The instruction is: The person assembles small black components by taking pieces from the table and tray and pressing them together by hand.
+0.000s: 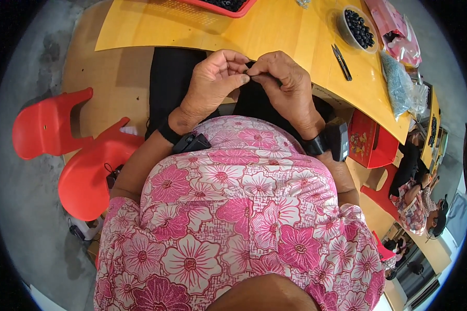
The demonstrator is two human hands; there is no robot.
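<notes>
My left hand point(218, 80) and my right hand point(285, 83) meet fingertip to fingertip over my lap, just off the near edge of the yellow table point(290, 33). Thumb and forefinger are pinched together on each hand. Whatever lies between the fingertips is tiny and dark, and against the black trousers point(174, 78) I cannot make out its kind. To the right of my hands, thread snips point(342, 63) lie on the table. Beyond them stands a clear round tub point(374, 47) holding many small black ring-like pieces.
A red tray point(238, 12) of black pieces sits at the table's far edge. Bags of bluish pieces point(395, 78) and a pink bag point(397, 31) lie at right. Red chairs point(88, 176) stand left; a red box point(368, 137) is under the table. Another person point(417, 202) sits far right.
</notes>
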